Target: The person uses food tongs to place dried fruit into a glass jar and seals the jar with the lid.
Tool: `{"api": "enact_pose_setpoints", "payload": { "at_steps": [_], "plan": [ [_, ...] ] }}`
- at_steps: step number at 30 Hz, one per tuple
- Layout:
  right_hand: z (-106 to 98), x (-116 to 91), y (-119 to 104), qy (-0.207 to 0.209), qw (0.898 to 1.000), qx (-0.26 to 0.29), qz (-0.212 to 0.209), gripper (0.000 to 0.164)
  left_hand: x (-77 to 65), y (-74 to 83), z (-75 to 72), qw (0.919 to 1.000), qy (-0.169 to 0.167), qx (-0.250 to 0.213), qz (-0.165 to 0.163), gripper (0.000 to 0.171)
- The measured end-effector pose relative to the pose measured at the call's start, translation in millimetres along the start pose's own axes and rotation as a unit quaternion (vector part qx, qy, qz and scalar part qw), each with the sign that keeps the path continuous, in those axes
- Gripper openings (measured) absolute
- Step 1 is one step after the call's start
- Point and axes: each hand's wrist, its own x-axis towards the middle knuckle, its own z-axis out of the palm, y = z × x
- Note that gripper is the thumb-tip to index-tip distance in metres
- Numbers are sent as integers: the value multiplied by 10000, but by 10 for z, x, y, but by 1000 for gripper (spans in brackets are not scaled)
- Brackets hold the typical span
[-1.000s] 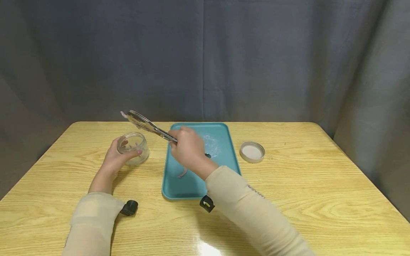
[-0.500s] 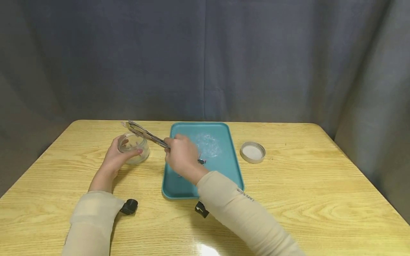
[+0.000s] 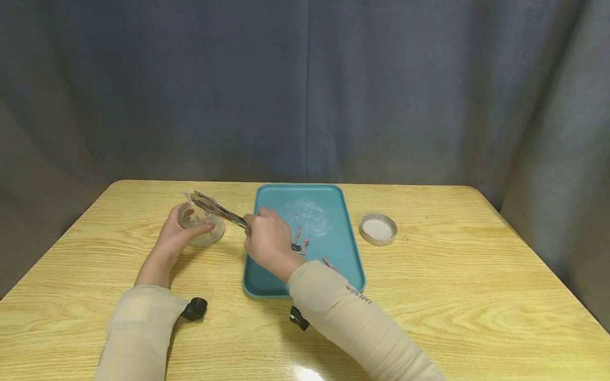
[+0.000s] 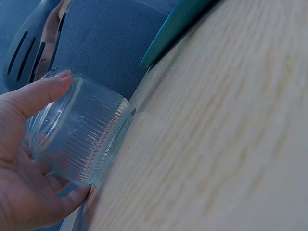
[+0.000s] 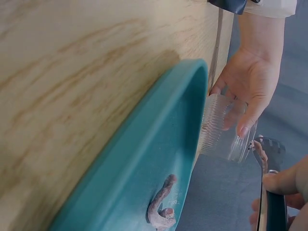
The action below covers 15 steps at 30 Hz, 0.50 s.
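Note:
My left hand (image 3: 172,238) holds a clear ribbed glass jar (image 3: 212,233) on the table, thumb and fingers round its sides. My right hand (image 3: 270,241) grips metal tongs (image 3: 224,212) by their handles. In the left wrist view the slotted end of the tongs (image 4: 25,55) is over the jar's mouth, with a pinkish strip (image 4: 49,36) between its arms. The right wrist view shows that strip's end at the jar's rim. Several pinkish curled pieces (image 5: 161,204), dusted white, lie on the teal tray (image 3: 333,211), partly hidden by my right arm.
A round lid (image 3: 378,229) with a white inside lies face up right of the tray. White powder (image 3: 310,217) marks the tray's far half. Behind the wooden table (image 3: 452,264) hangs a grey curtain (image 3: 381,95).
My right hand has come down and slightly left, lowering the tongs and strip to the jar's mouth. More pieces on the tray now show. My left hand stays round the jar.

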Motion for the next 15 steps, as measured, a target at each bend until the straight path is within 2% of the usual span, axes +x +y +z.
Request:
{"api": "enact_pose_setpoints", "payload": {
  "at_steps": [15],
  "plan": [
    [30,-20,50,92,9999,96,-7,27,12,-12,15,9999,135,65,17,97]
  ]
}}
